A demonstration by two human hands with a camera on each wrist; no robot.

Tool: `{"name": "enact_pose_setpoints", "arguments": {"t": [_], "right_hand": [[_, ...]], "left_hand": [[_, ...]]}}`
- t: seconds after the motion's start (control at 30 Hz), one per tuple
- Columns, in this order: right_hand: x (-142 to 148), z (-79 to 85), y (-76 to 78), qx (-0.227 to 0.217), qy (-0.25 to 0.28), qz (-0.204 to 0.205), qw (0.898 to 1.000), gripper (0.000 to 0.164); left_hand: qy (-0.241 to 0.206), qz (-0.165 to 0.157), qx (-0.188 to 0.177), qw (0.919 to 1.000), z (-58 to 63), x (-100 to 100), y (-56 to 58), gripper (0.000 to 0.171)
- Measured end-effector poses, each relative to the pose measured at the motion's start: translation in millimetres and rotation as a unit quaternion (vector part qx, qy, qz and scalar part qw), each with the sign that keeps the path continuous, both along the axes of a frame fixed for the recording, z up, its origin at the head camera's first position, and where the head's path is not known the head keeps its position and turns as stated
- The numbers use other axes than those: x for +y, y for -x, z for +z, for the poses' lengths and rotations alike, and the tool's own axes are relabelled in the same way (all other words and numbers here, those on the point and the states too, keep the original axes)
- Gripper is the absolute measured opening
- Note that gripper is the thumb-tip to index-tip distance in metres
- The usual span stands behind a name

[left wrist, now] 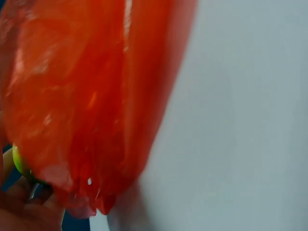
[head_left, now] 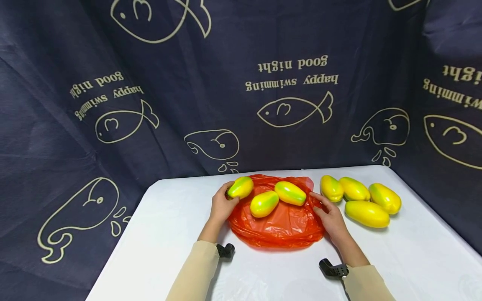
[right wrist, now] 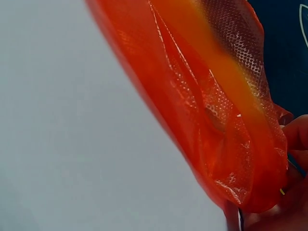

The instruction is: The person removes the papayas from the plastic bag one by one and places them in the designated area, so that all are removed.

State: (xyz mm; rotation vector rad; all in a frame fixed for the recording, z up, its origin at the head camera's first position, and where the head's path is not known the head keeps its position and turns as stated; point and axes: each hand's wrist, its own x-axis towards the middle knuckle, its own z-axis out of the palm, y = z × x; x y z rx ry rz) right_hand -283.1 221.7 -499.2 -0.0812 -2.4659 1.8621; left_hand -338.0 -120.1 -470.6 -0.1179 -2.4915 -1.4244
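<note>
Only head cam clearly shows the left hand (head_left: 222, 205) gripping a glossy yellow-green oval fruit (head_left: 242, 187); right-wrist cam's mostly crinkly red plastic bag (right wrist: 197, 110), can't tell the right hand's (head_left: 332, 218) grip.

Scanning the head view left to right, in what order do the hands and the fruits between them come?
Left hand, grasped fruit, nearer fruit on the red bag, farther fruit on it, right hand.

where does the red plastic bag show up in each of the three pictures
Head: the red plastic bag lies right of centre, in the lower half.
Left wrist: it fills much of the left side, from the top edge down.
Right wrist: it slants from the top, left of centre, to the lower right.
Shared landmark: the white tabletop, seen in all three.
</note>
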Motion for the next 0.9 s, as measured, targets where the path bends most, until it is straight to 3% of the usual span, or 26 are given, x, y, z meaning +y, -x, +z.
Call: {"name": "enact_pose_setpoints", "arguments": {"t": [0.3,0.53,0.9], "right_hand": [[-4,0.2,-0.2,-0.004,-0.001,0.006,1.0,0.051],[-6,0.4,1.1,-0.009,0.006,0.009,1.0,0.052],[-3,1.7,0.2,-0.006,-0.004,0.005,1.0,0.054]], "left_hand": [[-0.031,0.019,0.028,0.9989,10.8,-22,-7.1,0.054],[-0.061,0.062,0.029,0.9958,17.5,-35,-17.4,0.054],[-0.038,0.114,0.041,0.9918,5.1,-54,-19.6,0.056]]}}
